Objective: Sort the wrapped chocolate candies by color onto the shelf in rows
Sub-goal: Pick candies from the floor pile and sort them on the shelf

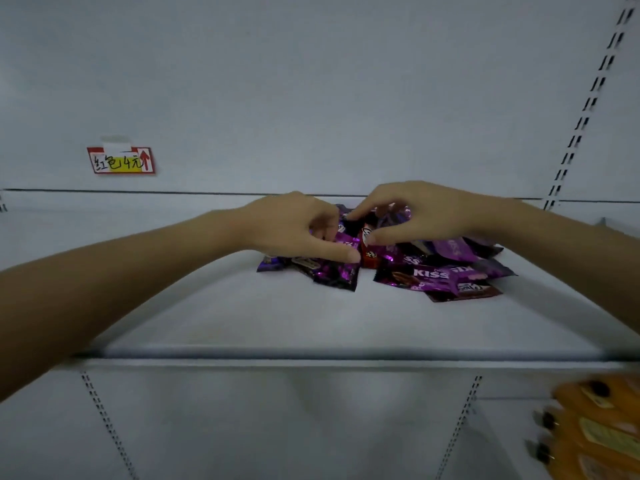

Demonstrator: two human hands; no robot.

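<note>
Below and right of the candy pile (443,268), closest to the camera, blurred orange packets (599,431) sit on a lower level. Nearer than the pile, the front rail (311,353) of the white shelf (242,317) runs across the view. Two bare arms reach over it, the left forearm (121,271) from the pile's left and the right forearm (571,251) from its right.

The pile lies on the shelf, toward the back. It is mostly purple foil wrappers, heaped and overlapping, some with white letters, and a dark reddish-brown wrapper (464,292) lies at its near right edge. One red candy (367,252) shows at the pile's left-centre, between the two grips.

The left grip (294,230) rests on the pile's left end, fingers curled, and pinches a purple candy (346,241) between thumb and fingers. The right grip (415,216) arches over the pile's top with bent fingers. Its thumb tip touches the red candy's upper end, and crinkled purple foil shows inside the curl. Whether it actually holds anything cannot be told.

Behind the pile rises the pale back panel (311,98). Up and far left of the pile, a taped, red-bordered label (121,161) with handwritten characters and a red up arrow sticks to that panel. Up and right of the pile, a slotted upright (585,116) runs along it.
</note>
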